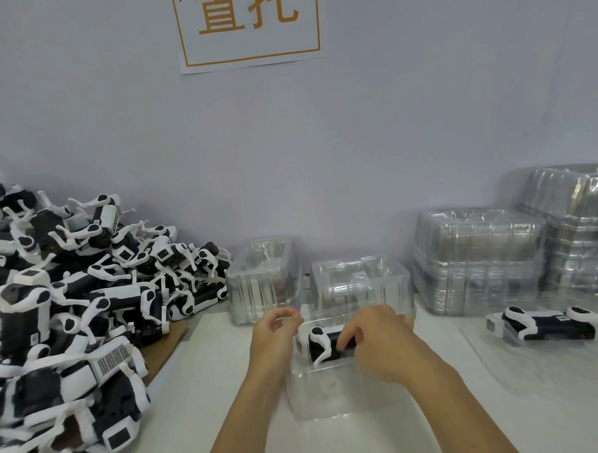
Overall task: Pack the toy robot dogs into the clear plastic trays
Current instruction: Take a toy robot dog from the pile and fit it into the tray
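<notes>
- At the near centre of the white tabletop [229, 383], head view: one toy robot dog [325, 343], black body with white legs, lies in the far end of a clear plastic tray [318, 393].
- Long axis of the dog: runs left to right, across the tray; white hip and leg at its left end, right end covered by fingers.
- Right hand [378, 342]: nearer of the two, on the dog; fingers curl over the dark body and grip it from the right and above.
- Left hand [276, 330]: just beside the dog's left end, at the tray's far left corner; fingers loosely curled, and whether they pinch the rim or hold nothing cannot be told.
- Judgement: the seating move depends on the right hand pressing the dog down along this crosswise line into the moulded recess.
- Left of the tabletop: heap of unpacked dogs [71, 304], well apart from the tray, on the left hand's side.
- Behind the hands: empty trays [264, 279], nested.
- Far right: tall stacks of trays [480, 259].
- Right foreground: one more dog [548, 323] lying on clear plastic, long axis also left to right.
</notes>
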`<state>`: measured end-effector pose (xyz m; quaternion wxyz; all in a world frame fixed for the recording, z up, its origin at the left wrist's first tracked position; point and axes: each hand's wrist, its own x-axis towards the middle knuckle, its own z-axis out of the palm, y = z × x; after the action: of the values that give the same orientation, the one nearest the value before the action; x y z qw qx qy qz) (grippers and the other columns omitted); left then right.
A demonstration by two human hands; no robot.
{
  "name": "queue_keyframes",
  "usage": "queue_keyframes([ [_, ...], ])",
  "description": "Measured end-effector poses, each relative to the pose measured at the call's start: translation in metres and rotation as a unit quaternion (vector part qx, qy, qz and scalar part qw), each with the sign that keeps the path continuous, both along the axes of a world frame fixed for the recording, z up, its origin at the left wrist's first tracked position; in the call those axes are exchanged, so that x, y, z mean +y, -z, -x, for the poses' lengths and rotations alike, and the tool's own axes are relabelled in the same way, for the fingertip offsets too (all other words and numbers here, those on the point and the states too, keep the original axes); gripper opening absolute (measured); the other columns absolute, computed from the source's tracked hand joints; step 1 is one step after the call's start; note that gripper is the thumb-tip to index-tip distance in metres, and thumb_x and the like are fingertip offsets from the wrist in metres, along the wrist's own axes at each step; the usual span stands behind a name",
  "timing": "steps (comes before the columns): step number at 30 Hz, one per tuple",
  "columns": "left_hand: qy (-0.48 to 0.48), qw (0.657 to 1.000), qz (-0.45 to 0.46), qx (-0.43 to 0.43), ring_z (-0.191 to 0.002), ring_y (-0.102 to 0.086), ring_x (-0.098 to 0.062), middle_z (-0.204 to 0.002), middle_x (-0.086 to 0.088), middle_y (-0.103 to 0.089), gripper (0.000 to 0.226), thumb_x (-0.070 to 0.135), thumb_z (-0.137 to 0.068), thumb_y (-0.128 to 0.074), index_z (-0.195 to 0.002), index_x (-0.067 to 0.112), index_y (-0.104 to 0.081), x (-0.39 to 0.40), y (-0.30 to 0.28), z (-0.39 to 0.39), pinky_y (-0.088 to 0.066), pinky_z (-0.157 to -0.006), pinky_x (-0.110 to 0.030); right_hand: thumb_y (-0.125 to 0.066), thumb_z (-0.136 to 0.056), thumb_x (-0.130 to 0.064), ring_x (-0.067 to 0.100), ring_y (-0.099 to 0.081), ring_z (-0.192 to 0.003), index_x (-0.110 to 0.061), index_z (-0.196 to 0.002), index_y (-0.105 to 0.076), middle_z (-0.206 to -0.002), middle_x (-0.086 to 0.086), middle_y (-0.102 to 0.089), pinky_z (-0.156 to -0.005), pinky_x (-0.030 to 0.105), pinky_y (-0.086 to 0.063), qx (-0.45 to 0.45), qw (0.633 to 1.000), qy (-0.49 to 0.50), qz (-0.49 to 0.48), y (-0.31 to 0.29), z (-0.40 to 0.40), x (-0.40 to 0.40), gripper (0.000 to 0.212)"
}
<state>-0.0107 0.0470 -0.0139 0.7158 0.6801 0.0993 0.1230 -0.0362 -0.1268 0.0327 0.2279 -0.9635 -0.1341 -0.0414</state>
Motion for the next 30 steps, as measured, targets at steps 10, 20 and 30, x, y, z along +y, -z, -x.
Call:
queue_keyframes([
  [10, -0.001, 1.0, -0.006, 0.001, -0.098, -0.068, -0.016, -0.101, -0.002, -0.071, 0.004, 0.019, -0.089, -0.071, -0.093, 0.018, -0.07, -0.001, -0.001, 0.002, -0.044, -0.073, -0.027, -0.039, -0.094, -0.017, 0.01, -0.039, -0.127, -0.04, -0.126, -0.06, -0.131, -0.018, -0.056, -0.103, 0.037, -0.026, -0.065, 0.998, -0.017, -0.009, 0.014, -0.005, 0.002, 0.045],
  [20, -0.017, 1.0, 0.006, 0.004, -0.1, -0.067, -0.022, -0.095, 0.0, -0.072, 0.008, 0.011, -0.087, -0.07, -0.095, 0.014, -0.07, -0.004, -0.001, 0.0, -0.045, -0.075, -0.028, -0.042, -0.087, -0.016, 0.008, -0.041, -0.119, -0.04, -0.114, -0.066, -0.123, -0.021, -0.059, -0.091, 0.033, -0.022, -0.064, 0.998, -0.011, -0.002, 0.018, -0.011, 0.003, 0.043],
  [30, -0.018, 1.0, 0.003, 0.004, -0.098, -0.068, -0.02, -0.095, 0.001, -0.072, 0.008, 0.012, -0.087, -0.069, -0.094, 0.015, -0.071, -0.003, 0.0, -0.001, -0.046, -0.077, -0.029, -0.044, -0.085, -0.015, 0.006, -0.039, -0.115, -0.041, -0.115, -0.067, -0.119, -0.02, -0.058, -0.091, 0.029, -0.021, -0.069, 0.997, -0.008, -0.027, 0.019, -0.008, 0.005, 0.045],
])
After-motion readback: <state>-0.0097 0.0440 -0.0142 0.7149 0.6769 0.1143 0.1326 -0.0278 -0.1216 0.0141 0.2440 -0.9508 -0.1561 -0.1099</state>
